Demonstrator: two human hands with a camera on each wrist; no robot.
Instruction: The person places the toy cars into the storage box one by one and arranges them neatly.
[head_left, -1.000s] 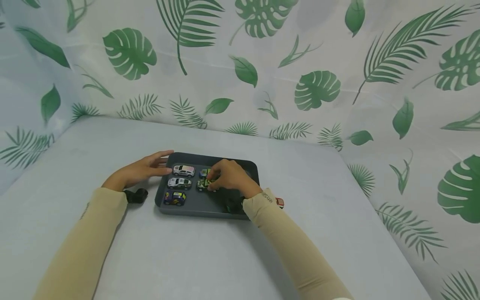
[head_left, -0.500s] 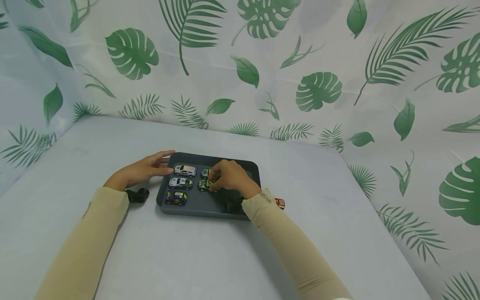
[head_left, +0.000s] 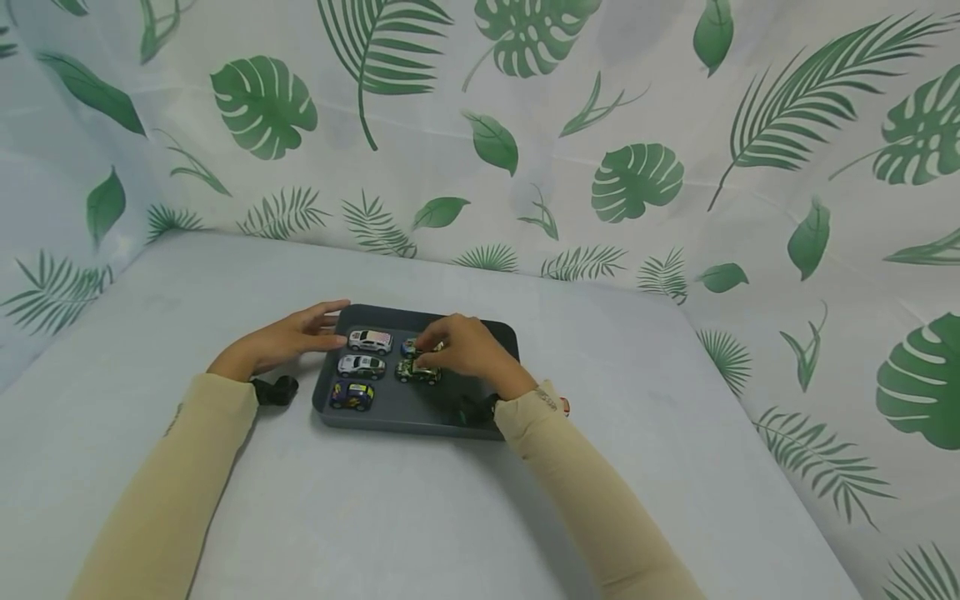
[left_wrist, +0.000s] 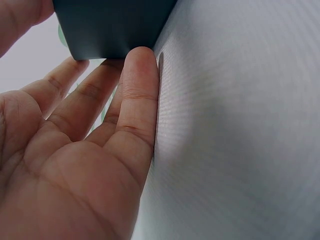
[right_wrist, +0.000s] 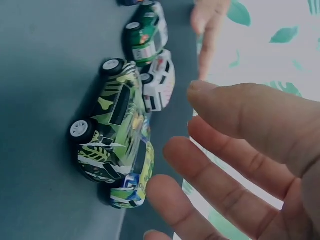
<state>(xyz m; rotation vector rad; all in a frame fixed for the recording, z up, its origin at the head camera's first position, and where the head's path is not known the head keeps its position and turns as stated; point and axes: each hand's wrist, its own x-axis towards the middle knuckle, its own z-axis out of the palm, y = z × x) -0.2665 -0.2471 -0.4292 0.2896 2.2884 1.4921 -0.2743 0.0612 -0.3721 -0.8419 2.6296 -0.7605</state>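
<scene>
My right hand (head_left: 474, 352) hovers over a dark grey tray (head_left: 408, 428), its fingers loosely spread and holding nothing. Just below them stands a green-and-black camouflage toy car (head_left: 411, 372). In the right wrist view the fingertips are apart from that camouflage car (right_wrist: 115, 120), and a blue-and-yellow-green toy car (right_wrist: 131, 191) stands beside it. At the tray's left side my left hand (head_left: 288, 337) rests with fingers extended. The left wrist view has its fingertips against the tray's outer wall (left_wrist: 115, 30), and the little-finger side lies along the table.
Down the tray's left side stand a white-and-pink toy car (head_left: 370, 341), a white toy car with dark and green markings (head_left: 362, 367) and a purple-and-yellow one (head_left: 352, 396). A red toy car (head_left: 566, 407), mostly hidden by the right sleeve, lies right of the tray.
My right hand has let go of the camouflage car and lifted slightly to the right, its fingers parting. The car stays in the tray. The left hand keeps its place.
</scene>
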